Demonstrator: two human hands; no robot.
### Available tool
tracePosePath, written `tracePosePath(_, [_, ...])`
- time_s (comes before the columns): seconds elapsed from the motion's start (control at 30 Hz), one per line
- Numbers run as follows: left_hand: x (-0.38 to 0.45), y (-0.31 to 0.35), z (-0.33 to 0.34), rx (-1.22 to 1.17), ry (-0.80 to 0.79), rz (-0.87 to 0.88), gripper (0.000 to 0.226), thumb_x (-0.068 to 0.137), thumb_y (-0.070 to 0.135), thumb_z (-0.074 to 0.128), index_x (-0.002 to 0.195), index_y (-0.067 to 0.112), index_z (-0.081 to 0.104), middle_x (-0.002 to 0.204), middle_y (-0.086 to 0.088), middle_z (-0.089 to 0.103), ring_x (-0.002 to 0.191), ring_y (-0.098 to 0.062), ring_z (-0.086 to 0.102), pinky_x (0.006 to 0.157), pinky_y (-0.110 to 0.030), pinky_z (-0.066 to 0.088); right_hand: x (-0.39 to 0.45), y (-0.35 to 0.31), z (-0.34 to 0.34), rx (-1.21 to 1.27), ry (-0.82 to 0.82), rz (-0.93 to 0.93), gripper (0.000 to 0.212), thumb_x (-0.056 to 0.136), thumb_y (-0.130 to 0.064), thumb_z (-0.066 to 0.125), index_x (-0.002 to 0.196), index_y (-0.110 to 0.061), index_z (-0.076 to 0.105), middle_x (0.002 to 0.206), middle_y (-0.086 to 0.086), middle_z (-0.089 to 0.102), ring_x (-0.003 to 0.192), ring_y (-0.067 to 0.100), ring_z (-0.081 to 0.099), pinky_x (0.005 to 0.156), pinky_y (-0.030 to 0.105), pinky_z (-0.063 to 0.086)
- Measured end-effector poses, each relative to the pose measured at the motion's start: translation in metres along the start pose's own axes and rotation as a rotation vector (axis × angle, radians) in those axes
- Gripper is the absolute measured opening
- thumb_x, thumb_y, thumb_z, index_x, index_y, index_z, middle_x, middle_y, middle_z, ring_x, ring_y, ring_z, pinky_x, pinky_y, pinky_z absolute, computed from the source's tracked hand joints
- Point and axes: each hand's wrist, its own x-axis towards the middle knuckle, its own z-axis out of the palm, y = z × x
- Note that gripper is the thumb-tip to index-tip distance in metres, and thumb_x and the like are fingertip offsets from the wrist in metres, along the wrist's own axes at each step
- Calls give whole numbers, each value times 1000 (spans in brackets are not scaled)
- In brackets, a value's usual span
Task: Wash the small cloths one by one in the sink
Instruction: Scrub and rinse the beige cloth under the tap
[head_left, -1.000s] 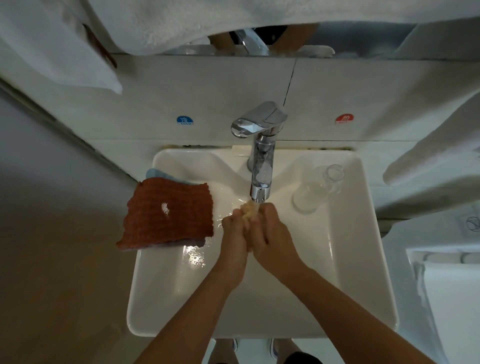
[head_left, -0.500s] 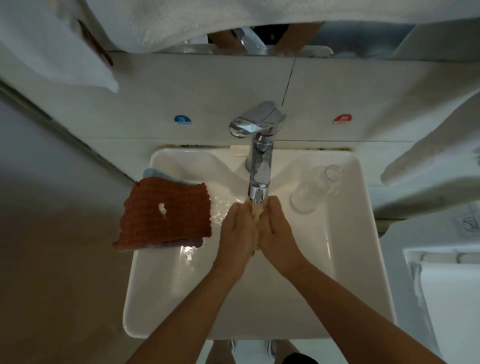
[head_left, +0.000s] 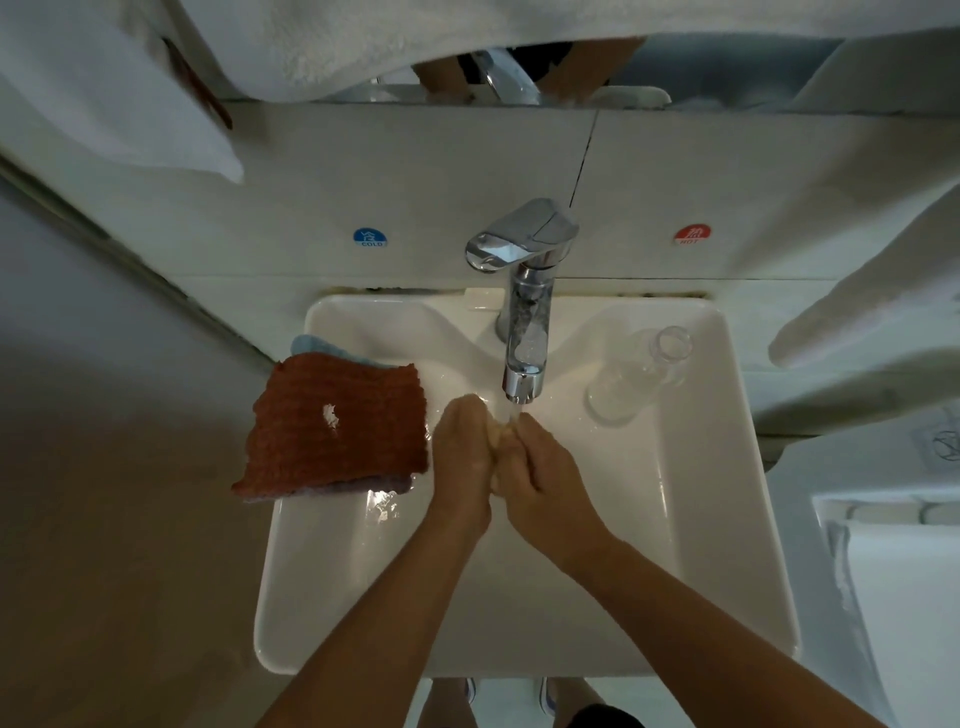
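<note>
- Two hands meet right under the tap (head_left: 524, 332) spout: the left hand (head_left: 462, 457) and right hand (head_left: 545, 467) are pressed together with a small pale cloth (head_left: 500, 427) squeezed between them, only a sliver of it showing at the fingertips.
- Both grips are clenched on that cloth; the water stream lands on its exposed edge, just below the spout.
- From the grip, the cloth lies toward the tap, its visible part running along the seam between the palms; how far it reaches down inside the hands is hidden.
- Left of the tap, a rust cloth (head_left: 337, 421) drapes over the sink (head_left: 727, 519) rim, stacked on a blue cloth (head_left: 311, 345) and on another layer that peeks out at its near edge.
- The left hand is the nearer one to that stack, so, as a judgement, it would fetch the next piece once this one is rinsed.
- Right of the tap, a clear glass (head_left: 639, 379) lies tilted in the basin, apart from the hands.
</note>
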Motion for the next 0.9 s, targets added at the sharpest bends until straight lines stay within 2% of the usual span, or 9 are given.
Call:
tracePosePath(0.07, [-19, -13, 3, -77, -102, 55, 24, 104, 29, 47, 87, 14, 50, 73, -7, 58, 65, -18, 61, 53, -22, 51, 10, -2, -6, 18, 53, 60, 27, 101, -35, 43, 81, -17, 46, 70, -2, 53, 63, 14, 52, 58, 37, 49])
tracePosePath(0.17, [-41, -27, 1, -108, -255, 156, 26, 104, 53, 48, 96, 30, 57, 81, -12, 63, 69, -21, 59, 58, -32, 51, 20, -4, -13, 197, 122, 152, 13, 101, -24, 48, 89, -28, 48, 74, -10, 59, 63, 6, 56, 55, 25, 49])
tracePosePath(0.33, [-38, -12, -6, -296, -152, 99, 42, 88, 46, 71, 117, 19, 58, 108, -16, 72, 94, -31, 71, 83, -48, 58, -7, 2, -2, 147, 87, -49, 18, 104, -34, 46, 100, -17, 49, 87, 5, 57, 74, 17, 61, 64, 32, 49])
tracePosePath(0.43, [-35, -15, -6, -170, -183, 103, 11, 103, 35, 58, 106, 26, 61, 95, -6, 74, 90, -21, 72, 74, -34, 59, -3, 2, 0, 68, 106, -30, 21, 101, -39, 43, 93, -20, 47, 79, 2, 55, 66, 15, 56, 60, 34, 46])
tracePosePath(0.53, [-32, -22, -4, 18, -287, 114, 24, 107, 34, 43, 89, 29, 58, 90, -3, 72, 78, -7, 69, 59, -22, 54, 20, 2, -7, 146, 239, 145, 19, 100, -31, 41, 84, -23, 42, 68, -7, 52, 59, 9, 49, 57, 33, 43])
tracePosePath(0.63, [-9, -1, -8, 16, -220, 148, 20, 105, 19, 48, 86, 20, 55, 72, 6, 63, 65, -1, 62, 53, -13, 47, 10, 3, 7, 120, 121, 95, 22, 104, -37, 36, 90, -22, 44, 67, -12, 50, 58, 5, 47, 57, 31, 42])
tracePosePath(0.7, [-3, 5, -8, 63, -166, 218, 19, 107, 15, 45, 92, 21, 55, 80, 13, 57, 66, 11, 59, 55, -3, 42, 6, 1, 9, 50, 16, 31, 26, 102, -44, 34, 95, -22, 46, 67, -12, 51, 57, 6, 49, 56, 27, 41])
tracePosePath(0.83, [-29, -17, -1, 30, -249, 215, 29, 99, 51, 45, 92, 25, 55, 85, -3, 63, 73, -5, 63, 62, -22, 52, 35, 4, -8, 108, 125, 149, 18, 107, -23, 42, 89, -20, 44, 72, -8, 52, 60, 4, 47, 60, 28, 43])
tracePosePath(0.9, [-16, -14, 1, -6, -207, 212, 26, 102, 36, 49, 86, 16, 52, 77, -6, 58, 67, -7, 58, 58, -23, 49, 26, 3, -2, 137, 151, 126, 20, 105, -26, 44, 85, -24, 41, 70, -9, 51, 60, 7, 48, 59, 27, 44])
